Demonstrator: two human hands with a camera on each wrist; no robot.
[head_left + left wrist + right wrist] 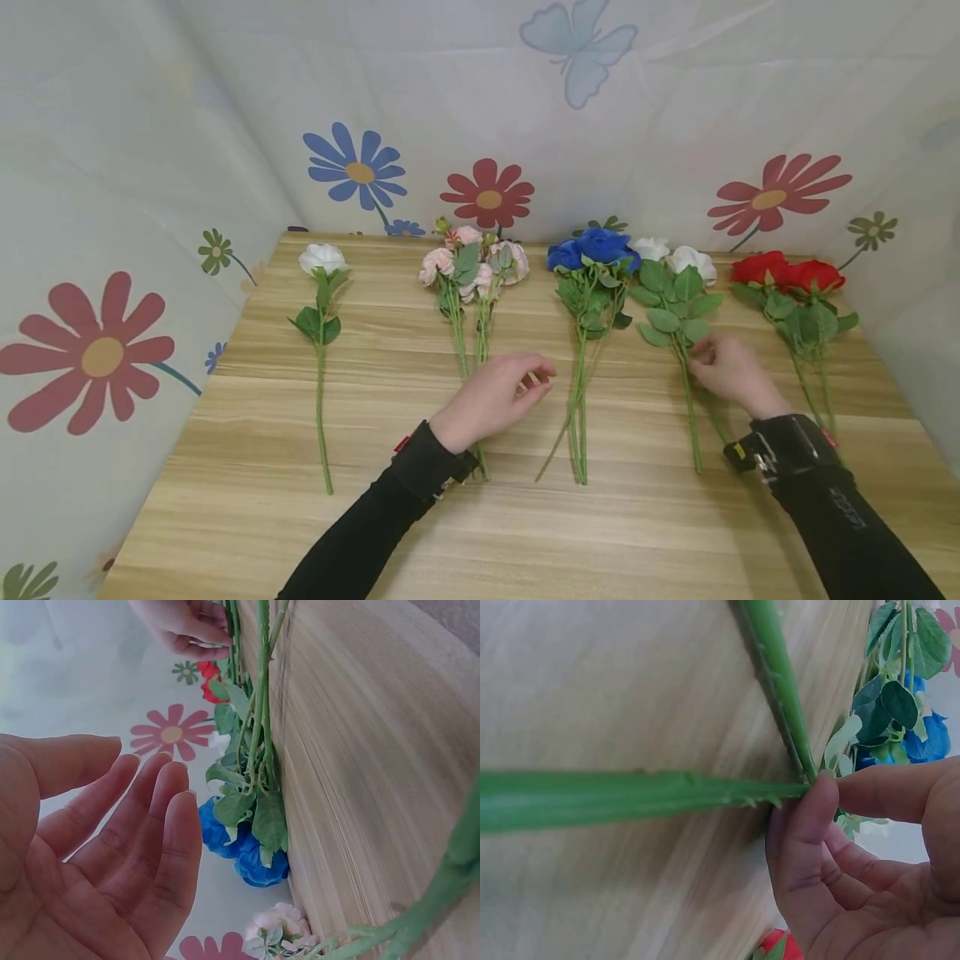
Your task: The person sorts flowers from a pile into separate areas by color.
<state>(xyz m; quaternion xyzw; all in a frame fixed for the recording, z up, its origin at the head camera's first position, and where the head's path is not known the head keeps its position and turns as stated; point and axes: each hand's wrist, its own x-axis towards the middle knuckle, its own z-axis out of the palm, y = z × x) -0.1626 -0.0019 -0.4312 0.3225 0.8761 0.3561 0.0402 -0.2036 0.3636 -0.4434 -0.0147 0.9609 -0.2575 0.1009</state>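
Observation:
My right hand (733, 373) pinches a green rose stem (637, 799) between thumb and fingertips, just below the leaves of two white roses (693, 263). A second white-rose stem (692, 425) runs down beside it; in the right wrist view the two stems meet at my fingertips. Over the table, between the pink flowers and the blue roses, my left hand (495, 393) holds nothing, its fingers loosely bent and thumb apart. The blue roses (600, 246) lie to its right, their stems crossing low down. Pink flowers (476, 262) lie to its left, with some stems hidden under the wrist.
Red roses (787, 272) lie at the right end of the wooden table (570, 542), their stems partly behind my right forearm. A single white rose (323, 258) lies alone at the left. A flower-printed curtain (622, 150) stands behind the table's back edge.

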